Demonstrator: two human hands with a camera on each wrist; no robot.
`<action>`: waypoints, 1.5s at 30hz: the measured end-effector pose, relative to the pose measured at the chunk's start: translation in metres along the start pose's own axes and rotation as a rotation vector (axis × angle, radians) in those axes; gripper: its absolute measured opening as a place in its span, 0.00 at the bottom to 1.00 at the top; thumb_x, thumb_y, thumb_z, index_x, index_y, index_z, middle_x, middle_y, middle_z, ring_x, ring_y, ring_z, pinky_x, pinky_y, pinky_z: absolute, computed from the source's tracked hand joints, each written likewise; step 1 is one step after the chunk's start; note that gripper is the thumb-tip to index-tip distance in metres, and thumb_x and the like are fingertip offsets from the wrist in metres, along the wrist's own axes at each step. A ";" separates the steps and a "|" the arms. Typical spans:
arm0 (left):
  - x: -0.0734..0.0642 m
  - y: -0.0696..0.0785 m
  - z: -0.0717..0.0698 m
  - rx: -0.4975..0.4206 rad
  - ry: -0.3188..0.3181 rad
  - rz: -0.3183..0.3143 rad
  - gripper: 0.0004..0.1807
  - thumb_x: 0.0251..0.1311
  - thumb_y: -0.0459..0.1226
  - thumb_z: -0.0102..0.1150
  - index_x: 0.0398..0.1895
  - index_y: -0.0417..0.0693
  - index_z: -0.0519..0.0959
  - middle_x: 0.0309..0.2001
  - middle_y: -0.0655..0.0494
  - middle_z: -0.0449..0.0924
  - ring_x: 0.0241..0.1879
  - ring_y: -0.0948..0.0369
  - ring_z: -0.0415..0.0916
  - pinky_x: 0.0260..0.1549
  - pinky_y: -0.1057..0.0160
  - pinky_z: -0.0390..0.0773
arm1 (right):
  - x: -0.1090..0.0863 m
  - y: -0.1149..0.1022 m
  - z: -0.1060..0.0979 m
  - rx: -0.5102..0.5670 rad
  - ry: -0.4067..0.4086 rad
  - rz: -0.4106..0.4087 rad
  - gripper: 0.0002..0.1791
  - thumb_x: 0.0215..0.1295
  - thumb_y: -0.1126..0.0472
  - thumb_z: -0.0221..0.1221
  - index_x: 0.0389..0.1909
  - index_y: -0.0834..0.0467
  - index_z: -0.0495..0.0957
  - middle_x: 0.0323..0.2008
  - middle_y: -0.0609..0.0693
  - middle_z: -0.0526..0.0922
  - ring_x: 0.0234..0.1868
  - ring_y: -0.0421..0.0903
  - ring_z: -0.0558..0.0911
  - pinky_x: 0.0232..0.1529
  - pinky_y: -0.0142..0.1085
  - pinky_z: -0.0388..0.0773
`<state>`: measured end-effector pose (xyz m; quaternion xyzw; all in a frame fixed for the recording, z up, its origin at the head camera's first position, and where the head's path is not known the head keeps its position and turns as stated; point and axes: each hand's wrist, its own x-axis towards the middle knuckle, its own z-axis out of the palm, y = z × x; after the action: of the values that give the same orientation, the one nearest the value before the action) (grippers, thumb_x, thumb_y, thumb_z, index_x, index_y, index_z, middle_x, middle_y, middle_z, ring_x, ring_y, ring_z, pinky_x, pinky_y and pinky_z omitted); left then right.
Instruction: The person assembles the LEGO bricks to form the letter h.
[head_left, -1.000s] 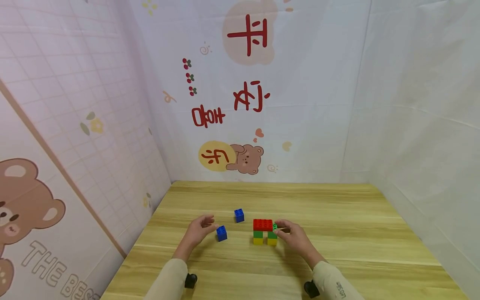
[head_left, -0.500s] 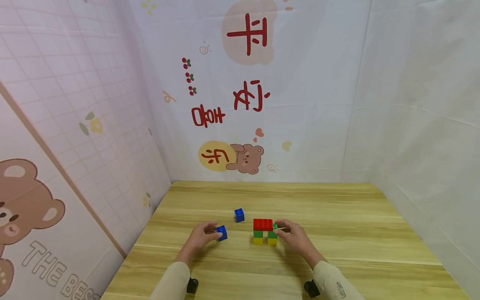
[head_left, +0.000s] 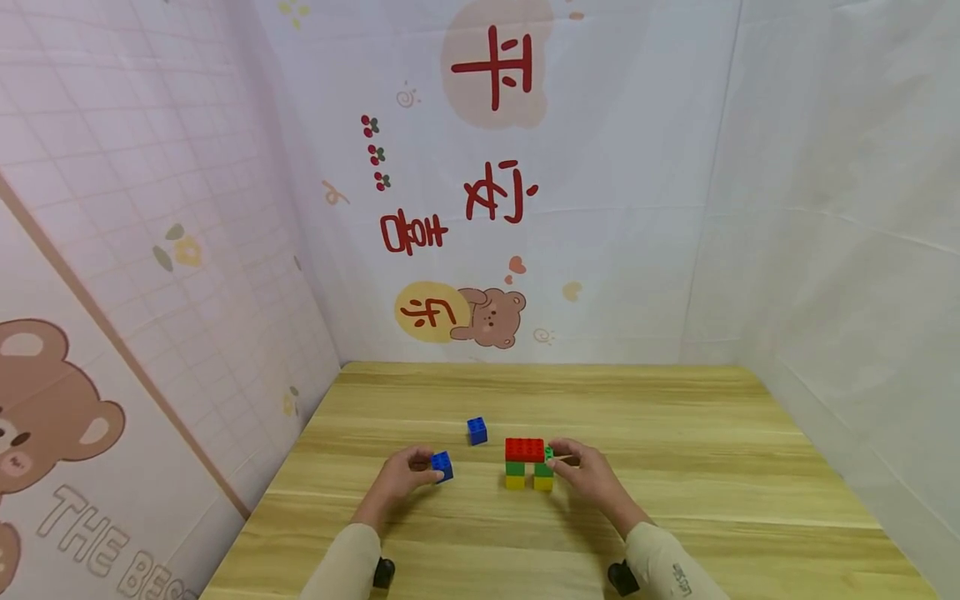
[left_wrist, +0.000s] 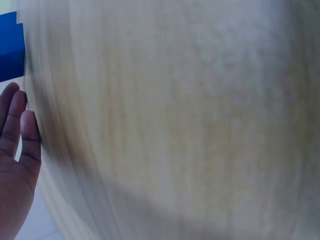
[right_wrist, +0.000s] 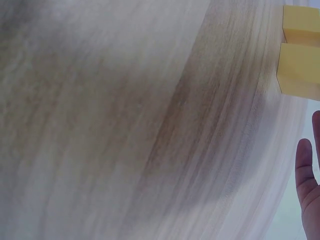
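In the head view my left hand [head_left: 401, 477] pinches a blue toy building brick [head_left: 444, 463], thumb in front and fingers behind. The left wrist view catches the same blue brick [left_wrist: 11, 50] at its edge, beyond the fingers. My right hand [head_left: 592, 475] holds the right side of a small brick arch, thumb and fingertips at the green brick [head_left: 543, 470]. A long red brick [head_left: 524, 450] bridges two columns, each green over yellow; the right column's yellow brick [head_left: 543, 483] stands on the table. Yellow bricks [right_wrist: 302, 67] show at the right wrist view's edge.
Another blue brick [head_left: 477, 431] lies farther back, between the left hand and the arch. The wooden table [head_left: 637, 408] meets a printed white cloth backdrop [head_left: 622, 250] at its far edge, with cloth walls on both sides.
My left hand has moved right to the nearer blue brick, and its thumb and fingers have come together on it. The right hand stays at the arch.
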<state>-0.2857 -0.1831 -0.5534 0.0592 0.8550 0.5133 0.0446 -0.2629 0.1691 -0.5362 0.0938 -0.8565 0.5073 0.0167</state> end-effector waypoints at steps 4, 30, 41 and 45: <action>-0.001 0.001 0.000 0.002 0.001 -0.014 0.21 0.55 0.37 0.73 0.50 0.36 0.79 0.46 0.48 0.82 0.49 0.50 0.78 0.51 0.48 0.77 | 0.000 0.000 0.000 -0.001 -0.002 -0.002 0.18 0.68 0.58 0.63 0.56 0.59 0.80 0.51 0.54 0.83 0.50 0.55 0.81 0.48 0.47 0.81; 0.008 0.003 -0.002 0.006 0.058 -0.041 0.20 0.59 0.40 0.70 0.49 0.37 0.79 0.44 0.50 0.82 0.46 0.53 0.78 0.49 0.51 0.77 | 0.005 0.001 -0.001 0.013 -0.016 -0.016 0.17 0.67 0.58 0.64 0.55 0.58 0.80 0.49 0.53 0.83 0.50 0.55 0.81 0.48 0.47 0.81; 0.013 0.009 -0.005 -0.030 0.106 -0.039 0.19 0.61 0.42 0.69 0.50 0.40 0.79 0.44 0.52 0.82 0.47 0.54 0.77 0.50 0.49 0.77 | 0.004 0.005 -0.002 -0.001 -0.020 -0.015 0.18 0.67 0.56 0.64 0.55 0.58 0.80 0.49 0.54 0.83 0.49 0.55 0.82 0.47 0.46 0.81; 0.016 0.015 -0.008 -0.045 0.121 -0.019 0.19 0.61 0.42 0.69 0.50 0.40 0.79 0.44 0.52 0.82 0.46 0.54 0.77 0.47 0.52 0.78 | 0.003 0.007 -0.002 -0.017 -0.020 -0.031 0.19 0.68 0.55 0.63 0.55 0.59 0.80 0.49 0.55 0.83 0.49 0.55 0.82 0.47 0.46 0.81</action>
<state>-0.3016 -0.1809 -0.5361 0.0193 0.8449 0.5345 -0.0009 -0.2676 0.1741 -0.5406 0.1120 -0.8593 0.4988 0.0166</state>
